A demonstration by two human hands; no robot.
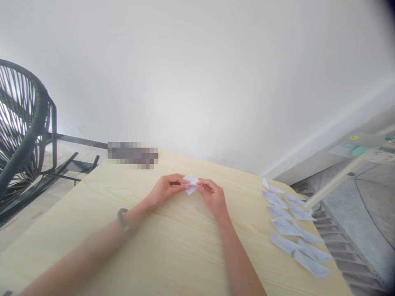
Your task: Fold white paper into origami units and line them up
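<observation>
A small piece of folded white paper [191, 189] is held just above the wooden table [173, 255], with points sticking up and down between my hands. My left hand [169, 188] pinches its left side between thumb and fingers. On the opposite side, my right hand [211, 195] grips the paper in the same way, fingers curled. The fingertips cover both side edges of the paper. Several finished-looking folded white paper pieces [285, 243] lie in two rough columns along the table's right side, apart from my right hand.
A black woven chair [37, 111] stands at the left, beyond the table edge. A blurred-out dark item [132, 154] lies at the table's far left corner. The white wall [197, 82] rises behind the table. At the right is a pale slanted pole [336, 187].
</observation>
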